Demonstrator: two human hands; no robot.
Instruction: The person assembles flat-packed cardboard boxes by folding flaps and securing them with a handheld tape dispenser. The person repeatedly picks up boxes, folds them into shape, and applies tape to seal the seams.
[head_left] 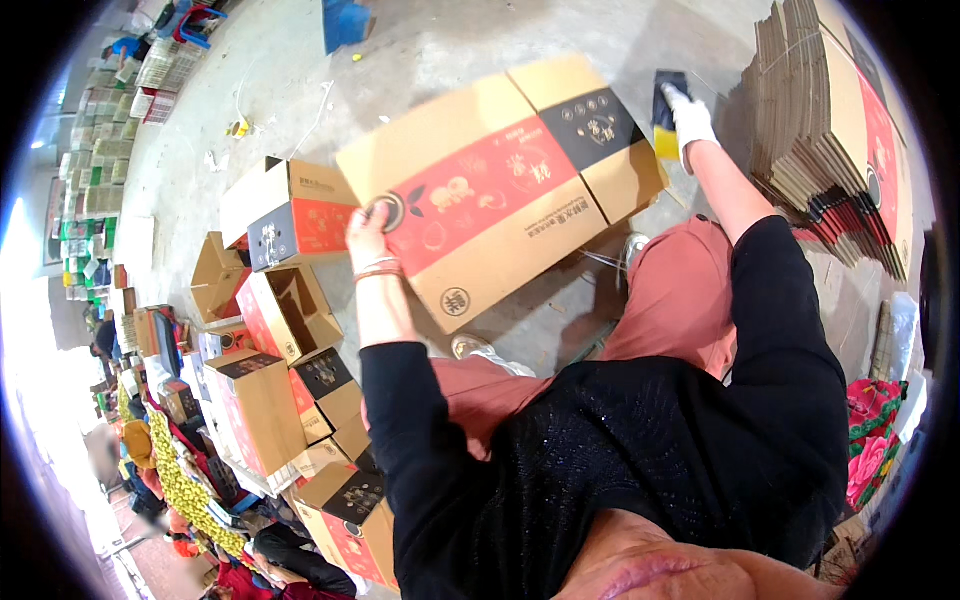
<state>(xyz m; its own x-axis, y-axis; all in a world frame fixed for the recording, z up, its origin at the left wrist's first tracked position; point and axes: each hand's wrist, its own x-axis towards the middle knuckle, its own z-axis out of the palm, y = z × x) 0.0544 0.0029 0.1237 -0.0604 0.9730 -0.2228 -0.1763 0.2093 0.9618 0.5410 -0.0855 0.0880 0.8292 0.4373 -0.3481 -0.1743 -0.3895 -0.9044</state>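
Observation:
A brown cardboard box (480, 190) with a red band and a black printed end is tilted in front of my legs. My left hand (368, 238), bare with bands at the wrist, grips its left end, thumb on the red panel. Beyond the box's right end, my right hand (692, 120) wears a white glove. Its fingers are closed round a black and yellow tool that looks like a tape dispenser (667, 142), which is apart from the box. The box's underside is hidden from me.
A tall stack of flattened cartons (815, 110) stands at the right. Several made-up boxes (262, 400) crowd the left side, some with open tops. A blue object (345, 25) lies on the far concrete floor. People and a long row of yellow round items (185, 470) are farther left.

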